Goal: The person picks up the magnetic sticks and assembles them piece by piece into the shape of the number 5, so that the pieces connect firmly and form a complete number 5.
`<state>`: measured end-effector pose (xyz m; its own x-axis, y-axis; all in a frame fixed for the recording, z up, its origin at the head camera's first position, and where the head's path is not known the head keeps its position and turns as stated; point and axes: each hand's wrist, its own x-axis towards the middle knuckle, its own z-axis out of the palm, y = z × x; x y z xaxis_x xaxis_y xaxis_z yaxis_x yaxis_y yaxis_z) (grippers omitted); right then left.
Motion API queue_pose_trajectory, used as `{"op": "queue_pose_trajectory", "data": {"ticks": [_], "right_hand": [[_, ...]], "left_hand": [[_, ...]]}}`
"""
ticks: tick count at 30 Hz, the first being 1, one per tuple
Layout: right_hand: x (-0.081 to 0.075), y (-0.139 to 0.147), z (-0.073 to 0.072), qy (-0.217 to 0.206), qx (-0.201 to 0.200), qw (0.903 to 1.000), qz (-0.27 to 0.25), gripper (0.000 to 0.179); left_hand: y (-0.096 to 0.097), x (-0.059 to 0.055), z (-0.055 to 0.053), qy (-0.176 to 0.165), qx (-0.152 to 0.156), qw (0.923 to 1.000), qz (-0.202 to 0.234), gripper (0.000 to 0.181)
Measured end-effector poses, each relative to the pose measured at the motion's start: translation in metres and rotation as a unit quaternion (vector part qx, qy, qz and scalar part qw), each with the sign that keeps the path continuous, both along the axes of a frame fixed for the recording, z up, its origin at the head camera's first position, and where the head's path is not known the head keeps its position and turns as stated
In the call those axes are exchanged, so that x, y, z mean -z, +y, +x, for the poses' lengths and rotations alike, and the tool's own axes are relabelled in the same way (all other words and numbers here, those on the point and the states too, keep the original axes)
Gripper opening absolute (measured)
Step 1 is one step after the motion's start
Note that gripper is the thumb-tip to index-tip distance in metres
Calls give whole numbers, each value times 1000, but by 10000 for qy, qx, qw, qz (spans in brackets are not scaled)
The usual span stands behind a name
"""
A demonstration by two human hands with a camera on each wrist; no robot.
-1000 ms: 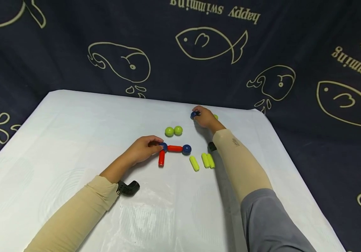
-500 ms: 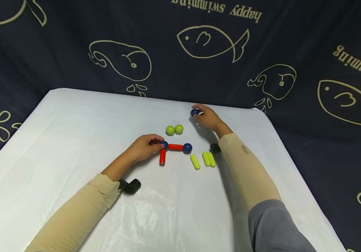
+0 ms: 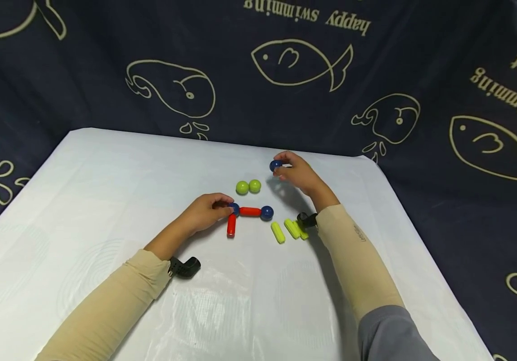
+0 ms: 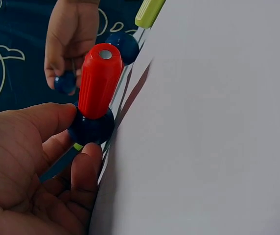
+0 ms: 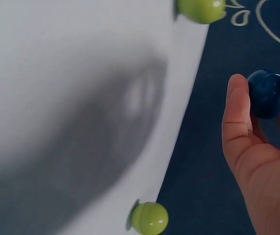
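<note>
My left hand point(image 3: 203, 213) pinches a blue ball point(image 4: 92, 128) between thumb and fingers. Two red rods join that ball: one rod point(image 3: 231, 225) points toward me, the other point(image 3: 250, 211) runs right to a second blue ball point(image 3: 266, 213). Farther back on the right, my right hand point(image 3: 301, 173) holds a loose blue ball point(image 5: 267, 94) at its fingertips, raised above the table with a shadow below. Two green balls point(image 3: 248, 187) sit side by side between the hands. Another green ball point(image 5: 201, 9) shows at the top of the right wrist view.
Several yellow-green rods point(image 3: 278, 232) lie right of the red and blue piece, by the black right wrist camera point(image 3: 306, 219). A white sheet covers the table point(image 3: 222, 311). A dark cloth point(image 3: 240, 115) with fish drawings hangs behind its far edge.
My right hand has turned and drawn slightly toward me with the blue ball in its fingertips. Two yellow-green rods near its wrist camera have shifted apart. My left hand stays in place.
</note>
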<state>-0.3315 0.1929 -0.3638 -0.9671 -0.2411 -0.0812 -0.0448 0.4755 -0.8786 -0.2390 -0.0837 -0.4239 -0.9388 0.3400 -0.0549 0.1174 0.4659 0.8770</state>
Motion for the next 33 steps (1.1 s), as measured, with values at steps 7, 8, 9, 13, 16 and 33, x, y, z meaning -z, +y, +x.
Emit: {"op": "queue_pose_trajectory", "data": {"ticks": [7,8,9,13,16,33], "right_hand": [[-4,0,18,-224,150,9969,-741,32],[-3,0,21,-268,164,9960,-840,33],[-2,-1,24,-317,189,9952,-907,36],[1,-3,38,-514,245,9905,-1252,39],[2,-6,48,-597,239,9884,-1375,35],[17,-26,102,-651,-95,9813,-1806,37]], "left_hand": [[0,0,0,-20,13,10000,7,31],[0,0,0,-16,12,10000,5,31],[0,0,0,-11,13,10000,4,31],[1,0,-1,-23,1,10000,24,30],[0,1,-1,-58,-14,10000,34,30],[0,2,-1,-5,18,10000,-51,31]]}}
